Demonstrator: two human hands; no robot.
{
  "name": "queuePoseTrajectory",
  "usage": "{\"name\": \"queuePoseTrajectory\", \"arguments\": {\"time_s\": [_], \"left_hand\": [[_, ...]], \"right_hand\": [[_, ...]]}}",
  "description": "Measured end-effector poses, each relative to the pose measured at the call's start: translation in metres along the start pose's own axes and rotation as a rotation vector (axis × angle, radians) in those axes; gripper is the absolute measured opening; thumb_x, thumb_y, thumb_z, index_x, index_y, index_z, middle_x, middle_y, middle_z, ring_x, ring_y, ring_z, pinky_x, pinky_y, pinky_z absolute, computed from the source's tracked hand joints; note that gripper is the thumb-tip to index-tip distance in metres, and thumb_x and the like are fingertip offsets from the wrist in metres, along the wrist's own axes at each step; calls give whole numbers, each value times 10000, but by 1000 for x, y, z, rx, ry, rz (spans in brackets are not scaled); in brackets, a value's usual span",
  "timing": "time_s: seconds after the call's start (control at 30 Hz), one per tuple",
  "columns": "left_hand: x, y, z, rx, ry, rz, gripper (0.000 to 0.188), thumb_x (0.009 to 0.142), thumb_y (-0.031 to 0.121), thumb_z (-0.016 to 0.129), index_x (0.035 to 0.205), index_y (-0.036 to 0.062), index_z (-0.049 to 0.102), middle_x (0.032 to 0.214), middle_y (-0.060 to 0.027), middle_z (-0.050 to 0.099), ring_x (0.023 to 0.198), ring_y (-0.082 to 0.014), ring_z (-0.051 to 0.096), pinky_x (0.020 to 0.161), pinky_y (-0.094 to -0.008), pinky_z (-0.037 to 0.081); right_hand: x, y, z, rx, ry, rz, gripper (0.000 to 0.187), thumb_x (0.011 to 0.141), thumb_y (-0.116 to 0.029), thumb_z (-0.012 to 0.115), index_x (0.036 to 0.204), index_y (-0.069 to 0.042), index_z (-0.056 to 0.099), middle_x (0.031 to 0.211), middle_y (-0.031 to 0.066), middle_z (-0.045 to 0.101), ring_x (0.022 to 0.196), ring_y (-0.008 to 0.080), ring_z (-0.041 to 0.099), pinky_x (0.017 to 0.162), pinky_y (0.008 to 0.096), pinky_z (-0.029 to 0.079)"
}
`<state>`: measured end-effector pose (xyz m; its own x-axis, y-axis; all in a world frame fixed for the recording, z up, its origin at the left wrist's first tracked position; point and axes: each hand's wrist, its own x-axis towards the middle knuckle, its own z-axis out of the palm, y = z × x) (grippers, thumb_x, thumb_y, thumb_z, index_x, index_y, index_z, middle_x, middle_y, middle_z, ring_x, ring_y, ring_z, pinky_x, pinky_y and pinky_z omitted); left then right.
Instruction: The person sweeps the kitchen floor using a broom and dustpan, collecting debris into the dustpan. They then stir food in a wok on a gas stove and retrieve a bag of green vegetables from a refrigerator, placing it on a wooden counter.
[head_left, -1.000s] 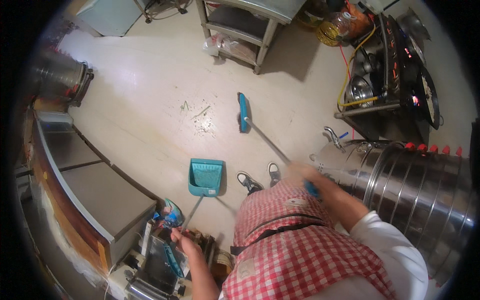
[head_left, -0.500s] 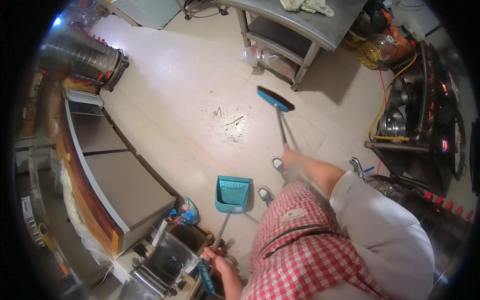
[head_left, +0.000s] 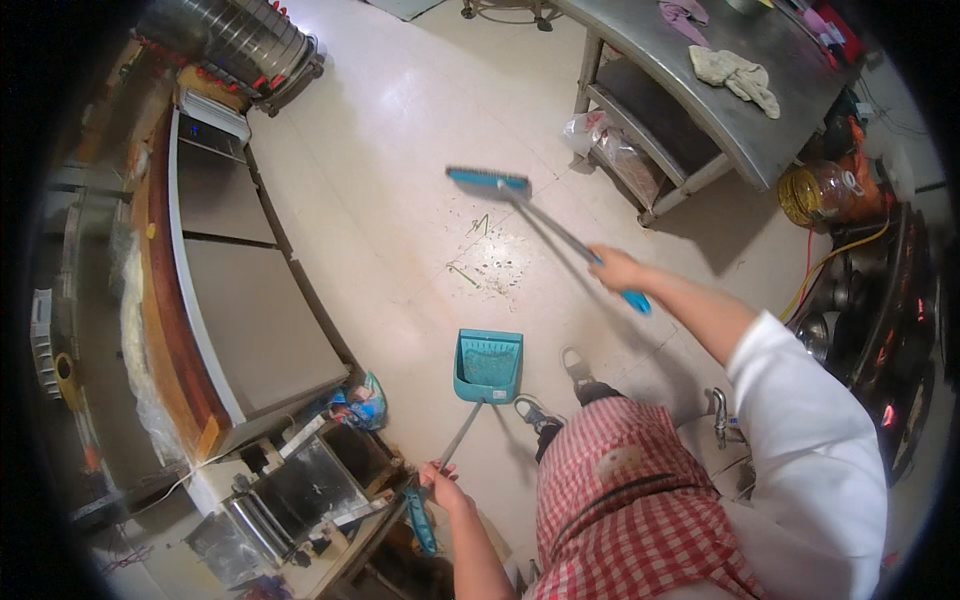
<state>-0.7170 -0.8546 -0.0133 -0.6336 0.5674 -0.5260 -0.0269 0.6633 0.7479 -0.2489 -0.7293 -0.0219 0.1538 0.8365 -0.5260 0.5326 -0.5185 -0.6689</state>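
Note:
My right hand (head_left: 615,270) is closed round the grey handle of a broom; the handle's blue end sticks out below the fist. Its blue broom head (head_left: 487,182) with dark bristles is over the floor, just beyond a scatter of green scraps (head_left: 464,274) and small dark bits. Whether the bristles touch the floor I cannot tell. My left hand (head_left: 443,486) grips the grey pole of a long-handled teal dustpan (head_left: 488,390), near the pole's teal end. The dustpan lies on the floor nearer to me than the scraps, its open side toward them.
A steel table (head_left: 665,80) with cloths (head_left: 735,78) on top stands at the far right. Low cabinets (head_left: 255,320) line the left, with a roller machine (head_left: 265,525) at lower left. An oil jug (head_left: 812,193) and a stove (head_left: 890,340) are on the right. My shoes (head_left: 538,412) are beside the dustpan.
The broom head has swung left, from right of the scraps to beyond them, and my right hand has risen. My left hand still holds the dustpan. The whole view has shifted.

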Motion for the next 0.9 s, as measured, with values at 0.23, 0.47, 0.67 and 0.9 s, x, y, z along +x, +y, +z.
{"name": "queuePoseTrajectory", "arguments": {"time_s": [0.23, 0.47, 0.67, 0.9], "left_hand": [[-21, -14, 18, 10, -50, -54, 215, 939, 288, 402, 847, 102, 458, 851, -13, 540, 647, -109, 517, 571, -241, 388], [-11, -22, 21, -58, -2, 32, 209, 928, 243, 404, 823, 72, 463, 810, -35, 529, 603, -122, 508, 542, -245, 395], [-5, -9, 27, -53, -22, 58, 214, 925, 244, 407, 815, 68, 461, 780, -47, 531, 561, -120, 488, 521, -242, 393], [3, -27, 11, -27, -54, 91, 228, 925, 265, 413, 799, 78, 442, 775, -38, 531, 531, -106, 476, 490, -227, 374]], "right_hand": [[183, 6, 28, -500, -97, 83, 454, 636, -42, 649, 1055, 70, 516, 905, 267, 610, 820, 376, 621, 672, 422, 500], [23, 52, 106, -470, -313, 135, 605, 860, -114, 346, 1409, -137, 90, 1032, 330, 537, 904, 435, 565, 801, 463, 439], [-98, 26, 35, -298, -404, 150, 582, 851, -141, 461, 1385, -167, 230, 769, 187, 613, 591, 293, 599, 586, 414, 486], [-124, 62, -28, -71, -135, 276, 520, 853, -180, 509, 1336, -100, 335, 895, 202, 611, 606, 249, 598, 624, 391, 493]]}}
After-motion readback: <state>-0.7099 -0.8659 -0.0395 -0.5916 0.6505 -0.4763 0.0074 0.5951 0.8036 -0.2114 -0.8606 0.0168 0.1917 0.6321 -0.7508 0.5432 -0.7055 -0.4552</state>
